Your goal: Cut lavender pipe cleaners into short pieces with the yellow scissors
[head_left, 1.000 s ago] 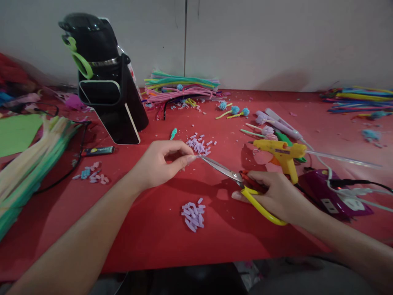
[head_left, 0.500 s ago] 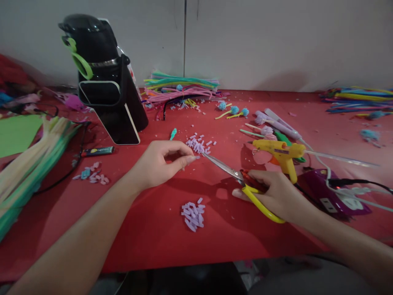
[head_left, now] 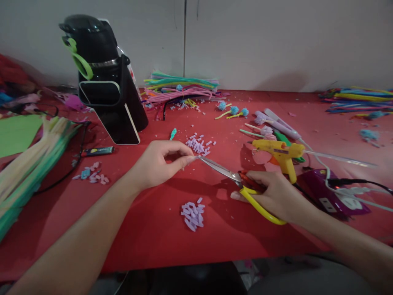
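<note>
Between the thumb and forefinger of my left hand (head_left: 166,164) is pinched a small lilac piece (head_left: 196,157), mostly covered by the fingertips. My right hand (head_left: 273,192) has its fingers through the handles of a pair of scissors (head_left: 222,171), one handle yellow and one red. The blade tips reach the lilac piece at my left fingertips. Just beyond them lies a pile of cut lilac pieces (head_left: 198,143). Nearer to me, a second pile of lilac pieces (head_left: 193,214) rests on the red table (head_left: 153,241).
A yellow glue gun (head_left: 278,151) and a purple power socket (head_left: 334,196) lie at the right. At the left stand a black bottle (head_left: 92,45) and a phone (head_left: 118,123). Bundles of pipe cleaners (head_left: 181,84) line the back; another pale green bundle (head_left: 39,159) is at the left.
The scissors in my right hand have moved slightly left, bringing their tips to the piece in my left fingers. My left hand has stayed in place.
</note>
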A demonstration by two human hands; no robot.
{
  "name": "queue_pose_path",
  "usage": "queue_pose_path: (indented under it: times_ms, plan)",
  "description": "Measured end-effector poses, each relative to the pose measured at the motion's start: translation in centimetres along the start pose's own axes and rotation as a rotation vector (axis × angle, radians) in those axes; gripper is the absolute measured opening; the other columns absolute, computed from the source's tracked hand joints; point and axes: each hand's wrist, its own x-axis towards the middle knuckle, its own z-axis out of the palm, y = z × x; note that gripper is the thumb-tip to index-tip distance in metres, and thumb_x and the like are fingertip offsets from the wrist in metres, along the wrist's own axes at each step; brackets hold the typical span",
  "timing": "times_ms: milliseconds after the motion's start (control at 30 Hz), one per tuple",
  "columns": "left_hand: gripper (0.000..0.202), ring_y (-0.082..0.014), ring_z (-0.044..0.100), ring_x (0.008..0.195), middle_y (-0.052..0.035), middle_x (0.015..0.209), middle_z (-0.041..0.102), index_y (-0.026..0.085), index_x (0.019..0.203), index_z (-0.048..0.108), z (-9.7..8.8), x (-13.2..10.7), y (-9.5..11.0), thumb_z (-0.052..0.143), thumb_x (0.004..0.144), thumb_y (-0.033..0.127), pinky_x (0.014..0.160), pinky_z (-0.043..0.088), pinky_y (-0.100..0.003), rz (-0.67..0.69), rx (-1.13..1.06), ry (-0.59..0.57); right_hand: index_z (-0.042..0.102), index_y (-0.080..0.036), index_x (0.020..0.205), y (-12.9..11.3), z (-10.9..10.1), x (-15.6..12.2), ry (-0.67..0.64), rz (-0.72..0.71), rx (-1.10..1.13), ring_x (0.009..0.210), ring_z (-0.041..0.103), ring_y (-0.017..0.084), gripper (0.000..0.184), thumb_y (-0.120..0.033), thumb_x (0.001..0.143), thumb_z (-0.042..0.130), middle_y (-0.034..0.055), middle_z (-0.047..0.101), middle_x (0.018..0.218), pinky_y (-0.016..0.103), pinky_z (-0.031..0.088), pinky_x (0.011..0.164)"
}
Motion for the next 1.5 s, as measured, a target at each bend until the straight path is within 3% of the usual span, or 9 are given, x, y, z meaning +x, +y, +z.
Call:
queue_pose_path:
  times_ms: [333, 533, 600, 767, 933, 1033, 1200, 1267, 1500]
  plan:
    - [0.012, -0.0118, 0.064, 0.068, -0.0029, 0.076, 0.072, 0.015, 0.08, 0.072, 0.1, 0.0, -0.2, 0.067, 0.085, 0.026, 0.065, 0.052, -0.021, -0.001, 0.01, -0.006, 0.031, -0.022, 0.056, 0.2, 0.2, 0.1, 0.023, 0.012, -0.005, 0.053, 0.025, 0.01, 0.065, -0.075, 0.067, 0.067, -0.0051, 0.025, 0.055, 0.024, 0.022, 0.045]
    - [0.013, -0.0117, 0.064, 0.068, -0.0029, 0.077, 0.073, 0.017, 0.081, 0.075, -0.5, -0.1, -0.4, 0.068, 0.085, 0.028, 0.063, 0.051, -0.021, 0.011, -0.012, -0.052, 0.038, -0.021, 0.058, 0.7, 0.3, 0.2, 0.022, 0.055, 0.04, 0.053, 0.027, 0.01, 0.062, -0.076, 0.066, 0.068, -0.0053, 0.029, 0.056, 0.025, 0.023, 0.045]
    - [0.012, -0.0127, 0.065, 0.07, -0.0028, 0.079, 0.074, 0.02, 0.082, 0.077, -0.9, -0.1, -0.3, 0.069, 0.084, 0.029, 0.065, 0.052, -0.022, 0.04, -0.025, -0.151, 0.04, -0.021, 0.058, 0.7, 0.4, 0.2, 0.013, 0.06, 0.053, 0.053, 0.027, 0.01, 0.062, -0.076, 0.066, 0.068, -0.0053, 0.029, 0.056, 0.025, 0.023, 0.045]
    - [0.011, -0.0136, 0.066, 0.07, -0.002, 0.08, 0.073, 0.028, 0.085, 0.081, -1.6, -0.3, -0.5, 0.071, 0.082, 0.029, 0.065, 0.05, -0.022, 0.026, -0.028, -0.572, 0.036, -0.022, 0.057, 0.6, 0.3, 0.2, 0.032, 0.024, 0.047, 0.054, 0.027, 0.01, 0.065, -0.077, 0.066, 0.068, -0.0056, 0.027, 0.056, 0.025, 0.022, 0.046]
    - [0.015, -0.0134, 0.063, 0.069, -0.0021, 0.079, 0.07, 0.029, 0.091, 0.082, -1.4, -0.4, -0.8, 0.072, 0.08, 0.028, 0.06, 0.046, -0.022, -0.002, -0.036, -0.688, 0.034, -0.022, 0.057, 0.5, 0.2, 0.2, 0.021, 0.017, 0.033, 0.054, 0.027, 0.01, 0.066, -0.078, 0.066, 0.067, -0.0056, 0.027, 0.056, 0.025, 0.021, 0.046]
    - [0.015, -0.0133, 0.063, 0.071, -0.0022, 0.082, 0.07, 0.026, 0.089, 0.08, -1.4, -0.2, -0.8, 0.066, 0.085, 0.03, 0.064, 0.047, -0.023, -0.006, 0.012, -0.63, 0.035, -0.022, 0.058, 0.5, 0.2, 0.2, 0.012, 0.028, 0.034, 0.054, 0.028, 0.01, 0.065, -0.079, 0.066, 0.066, -0.0054, 0.028, 0.056, 0.025, 0.022, 0.046]
    - [0.021, -0.0137, 0.059, 0.072, -0.0027, 0.081, 0.069, 0.018, 0.083, 0.073, -1.0, 0.5, -1.6, 0.059, 0.089, 0.033, 0.066, 0.044, -0.026, -0.027, 0.232, -0.128, 0.037, -0.022, 0.058, 0.7, 0.0, 0.1, 0.049, 0.035, -0.02, 0.053, 0.029, 0.01, 0.062, -0.078, 0.069, 0.063, -0.0052, 0.031, 0.054, 0.026, 0.024, 0.047]
    - [0.021, -0.0135, 0.056, 0.069, -0.0034, 0.081, 0.068, 0.017, 0.084, 0.072, -0.7, 0.8, -2.3, 0.057, 0.09, 0.031, 0.065, 0.042, -0.027, -0.012, 0.323, -0.01, 0.037, -0.022, 0.059, 1.0, -0.3, -0.1, 0.044, 0.004, -0.056, 0.053, 0.031, 0.011, 0.061, -0.075, 0.07, 0.065, -0.0049, 0.033, 0.054, 0.026, 0.026, 0.048]
    - [0.018, -0.0127, 0.053, 0.067, -0.0036, 0.085, 0.063, 0.018, 0.096, 0.071, 0.4, 1.3, -3.7, 0.057, 0.089, 0.026, 0.065, 0.042, -0.027, 0.01, 0.385, 0.052, 0.045, -0.023, 0.063, 0.2, -1.2, -1.0, -0.047, 0.004, -0.34, 0.051, 0.041, 0.014, 0.05, -0.067, 0.07, 0.067, -0.0015, 0.051, 0.056, 0.027, 0.027, 0.05]
